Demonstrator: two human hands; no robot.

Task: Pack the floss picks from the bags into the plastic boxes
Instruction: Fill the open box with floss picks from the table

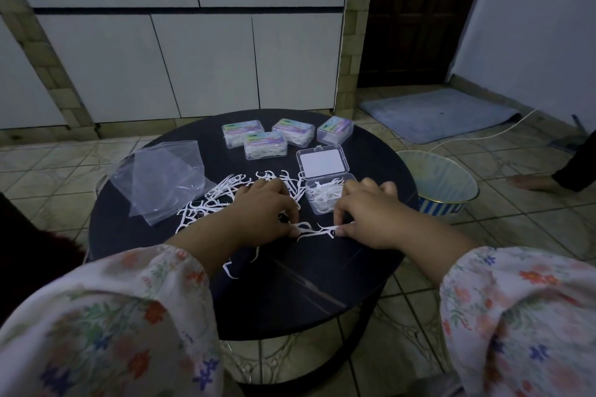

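Note:
White floss picks (222,193) lie scattered over the middle of a round dark table (290,287). An open clear plastic box (325,195), its lid (322,162) folded back, holds several picks. My left hand (263,208) pinches floss picks at its fingertips on the table, just left of the box. My right hand (367,213) pinches the other end of a few picks (317,230) lying between both hands, in front of the box. Clear plastic bags (161,177) lie flat at the table's left.
Several closed boxes (266,145) filled with picks stand at the table's far side. A striped basin (438,184) sits on the tiled floor to the right, a grey mat (435,113) beyond it. A person's foot (532,182) is at the right edge. White cabinets stand behind.

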